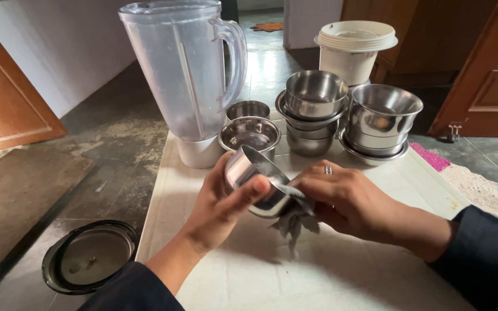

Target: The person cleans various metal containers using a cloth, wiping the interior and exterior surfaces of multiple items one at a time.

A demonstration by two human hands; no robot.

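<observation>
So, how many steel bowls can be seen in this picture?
About 9: one bowl in the hands; two single bowls by the blender jug; a middle stack of about three; a right stack of about three. Nested ones may be hidden.

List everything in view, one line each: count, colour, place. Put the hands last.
blender jug: one, clear plastic on a white base, back left of the white tabletop.
loose steel bowls: two, silver, right of the jug.
stacked steel bowls: two piles, silver, back of the tabletop.
plastic tub: one, cream, behind the bowls.
round lid: one, dark-rimmed, on the floor at left.
mat: one, cream with pink edge, floor at right.
small steel cup: one, silver, in the left hand.
grey cloth: one, under the right hand.
left hand: holds the cup.
right hand: presses cloth to cup.
</observation>
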